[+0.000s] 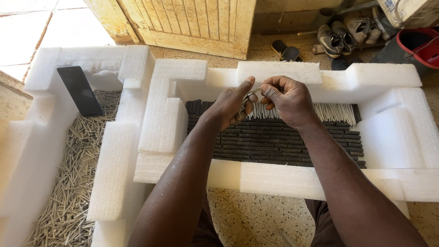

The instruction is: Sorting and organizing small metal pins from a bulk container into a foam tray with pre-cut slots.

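My left hand and right hand meet just above the white foam tray, over its far side. Both hands are curled nearly closed, fingertips pinched together on a small bunch of thin pale sticks held between them; my left thumb points up and the right fingers fold over the top of the bunch. Inside the foam tray, directly under my hands, lie rows of dark sticks packed side by side, and along the tray's far wall a row of pale sticks rests on top of them. To the left of the foam tray sits a second foam box filled with a loose heap of pale sticks, with a dark phone leaning at its far end. Beyond the foam tray stand a yellow wooden door, several shoes and a red tub.
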